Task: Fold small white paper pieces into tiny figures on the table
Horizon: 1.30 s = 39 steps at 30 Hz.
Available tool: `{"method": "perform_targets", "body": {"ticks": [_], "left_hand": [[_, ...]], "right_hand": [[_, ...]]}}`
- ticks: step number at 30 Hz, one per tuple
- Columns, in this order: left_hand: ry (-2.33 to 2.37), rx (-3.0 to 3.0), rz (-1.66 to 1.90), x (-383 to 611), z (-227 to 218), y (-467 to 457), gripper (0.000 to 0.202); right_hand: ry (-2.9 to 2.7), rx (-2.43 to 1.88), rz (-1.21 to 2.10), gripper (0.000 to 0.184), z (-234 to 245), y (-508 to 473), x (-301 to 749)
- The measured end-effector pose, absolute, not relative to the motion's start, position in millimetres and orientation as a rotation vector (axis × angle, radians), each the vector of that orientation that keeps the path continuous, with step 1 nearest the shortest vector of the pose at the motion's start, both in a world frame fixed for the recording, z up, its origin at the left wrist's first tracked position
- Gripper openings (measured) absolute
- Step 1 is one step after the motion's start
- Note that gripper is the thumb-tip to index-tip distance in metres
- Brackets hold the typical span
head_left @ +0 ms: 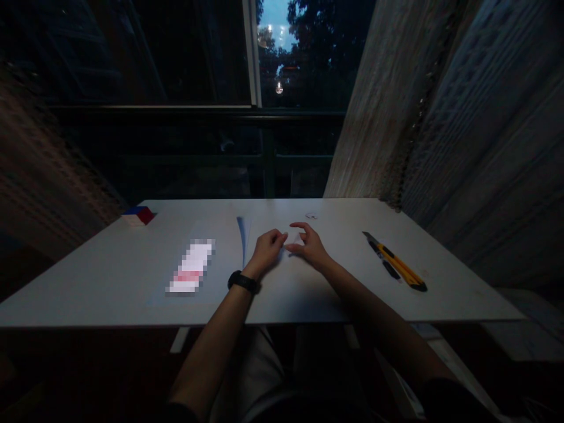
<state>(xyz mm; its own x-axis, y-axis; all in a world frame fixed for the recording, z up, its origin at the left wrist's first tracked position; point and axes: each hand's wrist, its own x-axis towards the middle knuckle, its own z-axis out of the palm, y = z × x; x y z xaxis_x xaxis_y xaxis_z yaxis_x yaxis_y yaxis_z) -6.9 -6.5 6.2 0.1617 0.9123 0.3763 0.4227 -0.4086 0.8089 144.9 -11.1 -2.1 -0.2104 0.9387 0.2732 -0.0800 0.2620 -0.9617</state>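
Toward the far left corner of our white table (304, 296), we see a small blue, red and white cube (138, 216). Nearer us lies a lit, phone-shaped screen (191, 267), its contents blurred out. Next, a curled sheet of paper (242, 238) rises on edge just beside our left hand (265, 250), whose wrist wears a black watch (243, 282). That hand's thumb and forefinger are pinched together on the left edge of a small white paper piece (294, 237), which sits between our two hands. Our right hand (312, 247) curves around its other side, thumb and forefinger wide apart; we cannot tell whether its remaining fingers grip it. Farther right, a yellow utility knife (403, 265) lies alongside a slim black pen-like tool (388, 267).
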Motion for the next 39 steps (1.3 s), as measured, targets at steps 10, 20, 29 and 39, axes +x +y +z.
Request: {"method": "perform_targets", "body": {"ticks": [10,20,29,39], "left_hand": [[1.291,1.942,1.211,-6,7,-9,0.030],[1.249,1.957,1.173,-6,9,-10,0.030],[1.182,2.025,1.125,-6,12,-14,0.027],[1.129,2.080,0.993,-7,8,-13,0.029]], "right_hand": [[-1.381,-0.861,1.267,0.070,-1,-13,144],[-1.356,-0.868,1.308,0.063,-6,-8,146],[-1.405,-0.868,1.445,0.063,-3,-9,151],[-1.455,-0.910,1.523,0.060,-6,-7,153]]}}
